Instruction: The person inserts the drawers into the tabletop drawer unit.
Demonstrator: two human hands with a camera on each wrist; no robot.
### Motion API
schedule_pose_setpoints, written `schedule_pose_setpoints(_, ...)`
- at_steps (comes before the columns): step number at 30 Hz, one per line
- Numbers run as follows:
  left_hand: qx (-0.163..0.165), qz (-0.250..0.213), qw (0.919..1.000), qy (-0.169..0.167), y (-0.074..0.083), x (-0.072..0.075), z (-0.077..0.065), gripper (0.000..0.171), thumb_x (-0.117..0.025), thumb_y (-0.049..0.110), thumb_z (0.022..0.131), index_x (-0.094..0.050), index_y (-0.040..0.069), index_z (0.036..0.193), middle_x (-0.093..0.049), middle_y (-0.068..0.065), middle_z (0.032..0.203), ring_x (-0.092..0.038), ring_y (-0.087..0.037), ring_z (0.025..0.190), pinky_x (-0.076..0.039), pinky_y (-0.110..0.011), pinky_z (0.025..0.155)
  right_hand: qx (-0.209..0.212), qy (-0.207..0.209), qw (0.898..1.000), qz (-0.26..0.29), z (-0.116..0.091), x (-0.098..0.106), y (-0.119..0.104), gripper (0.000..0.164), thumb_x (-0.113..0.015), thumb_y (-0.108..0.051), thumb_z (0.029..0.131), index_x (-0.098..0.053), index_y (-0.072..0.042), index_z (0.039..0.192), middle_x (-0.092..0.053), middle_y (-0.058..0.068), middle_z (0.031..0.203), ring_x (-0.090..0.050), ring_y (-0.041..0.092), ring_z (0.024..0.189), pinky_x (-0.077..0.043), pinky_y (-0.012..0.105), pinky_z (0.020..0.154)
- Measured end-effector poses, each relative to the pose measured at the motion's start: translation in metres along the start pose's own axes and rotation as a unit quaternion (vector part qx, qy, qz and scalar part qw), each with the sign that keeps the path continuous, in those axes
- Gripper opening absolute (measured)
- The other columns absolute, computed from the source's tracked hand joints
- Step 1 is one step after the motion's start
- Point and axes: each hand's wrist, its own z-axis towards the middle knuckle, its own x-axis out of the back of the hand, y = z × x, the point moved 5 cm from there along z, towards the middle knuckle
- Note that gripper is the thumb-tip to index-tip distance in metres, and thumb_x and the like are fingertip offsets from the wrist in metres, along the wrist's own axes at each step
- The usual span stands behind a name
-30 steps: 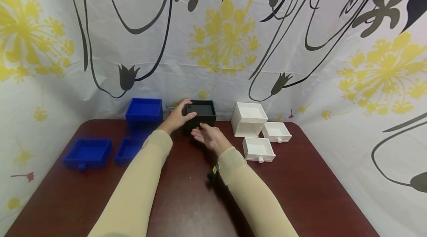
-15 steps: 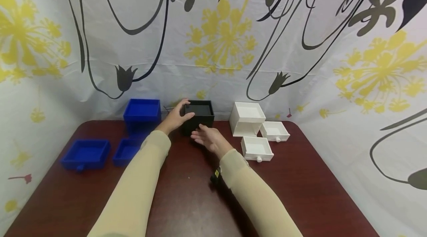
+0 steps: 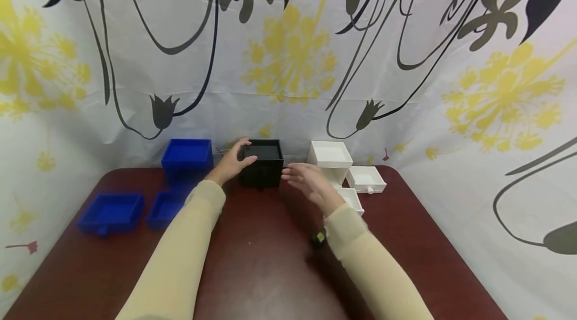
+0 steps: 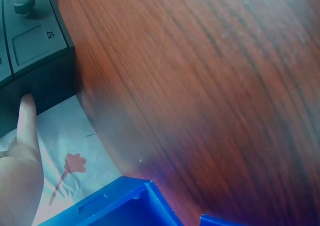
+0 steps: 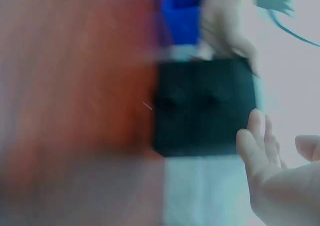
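At the desk's [image 3: 270, 260] far edge, between blue and white units, my left hand [image 3: 232, 162] wraps the black drawer box's [image 3: 263, 162] left top corner. My right hand [image 3: 306, 182], fingers loose and holding nothing, hovers just beside its right face.

Our right hand [image 3: 306, 184] has left the spot in front of the black drawer box [image 3: 262, 162] and swung round to the box's right side, fingers straight, now between it and the white drawer box [image 3: 330, 158]. It now hides part of the nearer white drawer [image 3: 351, 199], which lay in full view before, toward the table's right edge.
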Motion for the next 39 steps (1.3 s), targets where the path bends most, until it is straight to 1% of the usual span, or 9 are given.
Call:
schedule_pose_setpoints(3,0.001,-0.012,0.9999,-0.009,-0.002,0.002,-0.001,0.068,-0.059,0.044,0.103,-0.03,0.018,0.159,-0.01,0.004,0.17,-0.007,-0.034,0.155,-0.017,-0.066,0.118,0.02,-0.011,1.0,0.019,-0.008,0.027,-0.025,0.04,-0.046,-0.009,0.109,-0.044,0.011,0.144,-0.07,0.014,0.116,-0.071,0.019,0.099,-0.044,0.042,0.11)
schedule_pose_setpoints(7,0.002,-0.016,0.9998,-0.012,-0.004,0.009,-0.002,0.069,-0.059,0.044,0.103,-0.029,0.019,0.159,-0.009,0.005,0.17,-0.005,-0.034,0.156,-0.016,-0.066,0.117,0.037,0.013,0.996,0.082,-0.012,0.064,-0.049,0.042,-0.049,-0.01,0.108,-0.043,0.009,0.145,-0.074,0.008,0.102,-0.071,0.02,0.099,-0.045,0.038,0.109)
schedule_pose_setpoints(12,0.008,-0.018,0.9998,-0.009,-0.012,0.022,-0.004,0.07,-0.06,0.048,0.101,-0.03,0.022,0.159,-0.01,0.008,0.17,-0.006,-0.032,0.156,-0.022,-0.064,0.117,0.022,0.037,0.992,0.116,-0.01,0.089,-0.047,0.043,-0.05,-0.011,0.108,-0.04,0.007,0.146,-0.074,0.005,0.097,-0.071,0.018,0.097,-0.042,0.035,0.111)
schedule_pose_setpoints(16,0.007,-0.027,0.9995,-0.012,-0.015,0.034,-0.007,0.069,-0.061,0.045,0.102,-0.03,0.021,0.159,-0.009,0.008,0.17,-0.006,-0.034,0.155,-0.028,-0.065,0.114,-0.025,0.041,0.993,0.11,-0.008,0.092,-0.029,0.045,-0.047,-0.013,0.109,-0.037,0.004,0.15,-0.069,0.006,0.108,-0.065,0.017,0.106,-0.04,0.033,0.113)
schedule_pose_setpoints(23,0.03,-0.062,0.9971,-0.034,-0.009,0.055,-0.017,0.07,-0.061,0.036,0.103,-0.027,0.017,0.16,-0.004,0.004,0.171,-0.001,-0.035,0.156,-0.036,-0.066,0.108,-0.046,0.029,0.992,0.115,-0.016,0.084,-0.006,0.038,-0.044,-0.014,0.11,-0.041,0.003,0.144,-0.044,0.021,0.153,-0.064,0.018,0.11,-0.039,0.033,0.113)
schedule_pose_setpoints(28,0.048,-0.089,0.9939,-0.044,-0.001,0.07,-0.027,0.068,-0.061,0.025,0.104,-0.025,0.011,0.16,-0.001,0.0,0.171,0.002,-0.035,0.155,-0.034,-0.069,0.108,-0.091,0.013,0.994,0.06,-0.034,0.076,0.008,0.039,-0.043,-0.016,0.11,-0.04,0.005,0.143,-0.069,0.014,0.117,-0.07,0.016,0.095,-0.052,0.031,0.099)
schedule_pose_setpoints(31,0.046,-0.082,0.9947,-0.04,-0.006,0.081,-0.028,0.07,-0.061,0.027,0.104,-0.024,0.012,0.161,-0.001,0.0,0.171,-0.005,-0.037,0.155,-0.037,-0.068,0.105,-0.101,0.008,0.994,0.041,-0.046,0.075,0.016,0.035,-0.043,-0.017,0.109,-0.047,0.006,0.135,-0.072,0.005,0.096,-0.072,0.016,0.09,-0.057,0.029,0.088)
schedule_pose_setpoints(35,0.048,-0.054,0.9971,-0.024,-0.018,0.093,-0.029,0.073,-0.061,0.034,0.103,-0.022,0.016,0.162,-0.001,-0.001,0.171,-0.012,-0.038,0.153,-0.039,-0.067,0.102,-0.121,-0.018,0.991,0.048,-0.058,0.075,0.035,0.026,-0.043,-0.016,0.109,-0.055,0.004,0.121,-0.072,0.007,0.097,-0.072,0.018,0.091,-0.058,0.03,0.086)
schedule_pose_setpoints(39,0.06,-0.051,0.9965,-0.026,-0.017,0.096,-0.037,0.075,-0.062,0.032,0.103,-0.021,0.014,0.162,0.0,-0.006,0.171,-0.01,-0.04,0.153,-0.037,-0.069,0.104,-0.168,-0.038,0.983,0.064,-0.071,0.083,0.06,0.034,-0.042,-0.016,0.109,-0.05,0.007,0.133,-0.072,0.009,0.104,-0.072,0.017,0.093,-0.058,0.031,0.088)
